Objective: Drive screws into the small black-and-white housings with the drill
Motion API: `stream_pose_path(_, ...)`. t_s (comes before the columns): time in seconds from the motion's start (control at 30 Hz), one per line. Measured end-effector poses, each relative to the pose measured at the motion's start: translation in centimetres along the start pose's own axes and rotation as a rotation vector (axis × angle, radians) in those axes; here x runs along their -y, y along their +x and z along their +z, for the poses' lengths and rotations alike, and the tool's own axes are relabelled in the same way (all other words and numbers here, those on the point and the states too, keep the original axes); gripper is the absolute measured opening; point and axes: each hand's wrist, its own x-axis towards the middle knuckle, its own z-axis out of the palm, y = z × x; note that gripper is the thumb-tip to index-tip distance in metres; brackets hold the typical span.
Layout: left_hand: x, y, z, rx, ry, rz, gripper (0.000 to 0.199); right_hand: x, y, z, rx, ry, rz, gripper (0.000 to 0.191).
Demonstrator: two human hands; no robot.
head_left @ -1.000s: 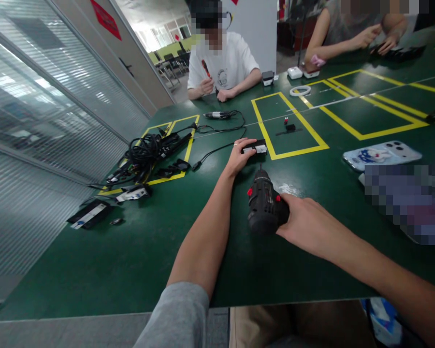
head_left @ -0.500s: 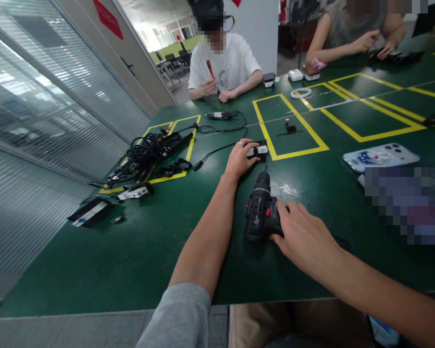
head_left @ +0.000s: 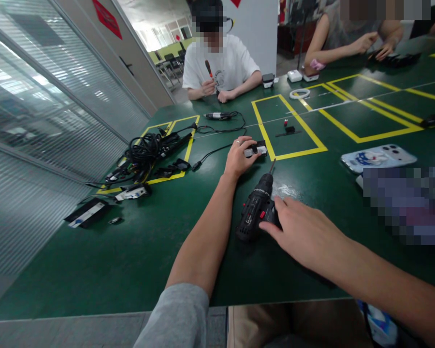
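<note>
From the head view, the left hand curls its fingers and thumb around the left end of a small black, oblong block with a white face, which sits on the smooth, dark-green, faintly glossy table. The right hand is wrapped partly closed on the grip of a matte black, rounded power drill with red buttons — its hidden fingers cannot be made out, but the thumb lies along the near side. The drill's thin, straight metal bit slants away to the right of the block, apart from it, near the corner of a flat yellow tape rectangle.

To the left is a tangled heap of glossy black cables — looped and soft-edged — with a flat, black-and-white rectangular piece nearer the table's edge. To the right lies a pale-blue, round-cornered phone with a printed case. Across the table, a person in a white cloth T-shirt holds a slim screwdriver with a black-and-red handle upright.
</note>
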Motion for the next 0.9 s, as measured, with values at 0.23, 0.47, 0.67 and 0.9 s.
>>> stream_pose_path(0.23,-0.3,-0.1,0.1,-0.261,-0.047,-0.131,0.037,-3.2,9.7,-2.0,-0.373,0.110,-0.032,0.036)
stream_pose_path(0.47,5.3,0.0,1.1,-0.422,-0.275,-0.590,0.040,-4.2,16.4,0.8,-0.540,0.064,-0.096,0.035)
stream_pose_path(0.67,2.3,1.1,-0.5,-0.227,-0.248,-0.346,0.041,-4.3,18.7,0.9,-0.647,0.545,0.028,0.034)
stream_pose_path(0.9,-3.5,3.3,-1.5,0.056,-0.086,0.040,0.039,-4.9,20.2,0.2,-0.328,0.995,0.056,0.041)
